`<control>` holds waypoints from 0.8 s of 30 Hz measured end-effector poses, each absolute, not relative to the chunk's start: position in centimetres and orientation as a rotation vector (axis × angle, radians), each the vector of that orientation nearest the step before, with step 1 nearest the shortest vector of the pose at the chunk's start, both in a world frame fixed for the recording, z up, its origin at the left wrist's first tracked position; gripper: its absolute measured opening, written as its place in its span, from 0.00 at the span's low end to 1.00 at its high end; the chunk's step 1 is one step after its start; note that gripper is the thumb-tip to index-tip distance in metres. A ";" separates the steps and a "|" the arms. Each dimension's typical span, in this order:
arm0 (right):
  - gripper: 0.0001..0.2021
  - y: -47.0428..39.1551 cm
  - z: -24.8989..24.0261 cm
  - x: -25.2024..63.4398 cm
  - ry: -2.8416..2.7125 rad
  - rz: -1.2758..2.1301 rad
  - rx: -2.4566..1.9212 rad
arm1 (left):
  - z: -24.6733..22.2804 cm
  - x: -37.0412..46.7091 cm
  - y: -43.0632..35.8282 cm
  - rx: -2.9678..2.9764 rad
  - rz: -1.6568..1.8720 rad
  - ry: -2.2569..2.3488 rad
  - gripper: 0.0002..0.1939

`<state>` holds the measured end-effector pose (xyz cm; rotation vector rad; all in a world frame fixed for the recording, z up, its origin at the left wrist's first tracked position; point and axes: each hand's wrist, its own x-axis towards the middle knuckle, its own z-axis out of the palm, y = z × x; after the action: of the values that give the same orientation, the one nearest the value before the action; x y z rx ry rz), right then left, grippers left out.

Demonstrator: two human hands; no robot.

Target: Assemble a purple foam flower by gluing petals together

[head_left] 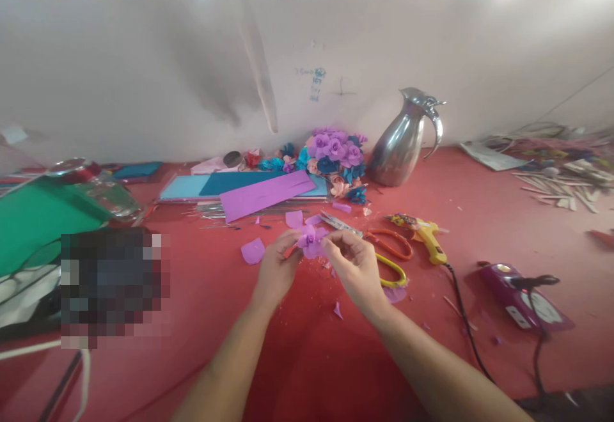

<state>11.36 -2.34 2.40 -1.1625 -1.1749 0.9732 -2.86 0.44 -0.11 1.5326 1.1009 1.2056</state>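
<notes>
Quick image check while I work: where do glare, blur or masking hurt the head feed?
Head view, top right: bright light blows out; head view, back: bright reflections on the metal jug; head view, centre: purple flower between left hand and right hand readable, petal edges soft; head view, left: pixelated block hides detail.

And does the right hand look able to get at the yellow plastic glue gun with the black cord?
Probably yes: the metal scissors with orange and yellow handles lie between the right hand and the yellow glue gun, but flat enough to reach over; that hand would first leave the purple paper flower.
</notes>
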 end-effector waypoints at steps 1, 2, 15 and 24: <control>0.10 -2.3 2.5 11.3 -1.178 0.974 -1.170 | -0.1 -2.8 0.4 1.552 1.213 1.104 0.10; 0.10 -2.3 2.6 11.3 -1.178 0.972 -1.178 | 0.0 -2.8 0.4 1.574 1.219 1.105 0.10; 0.11 -2.1 1.9 11.7 -1.114 0.965 -1.214 | -0.6 -2.7 0.4 1.404 1.208 1.116 0.10; 0.11 -2.0 1.7 11.5 -1.128 1.092 -1.148 | -0.7 -2.5 0.5 1.184 1.247 1.118 0.09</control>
<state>11.51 -1.96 1.71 -1.1484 -1.1282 1.0920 -2.51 0.52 -0.67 1.1835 1.1183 1.2470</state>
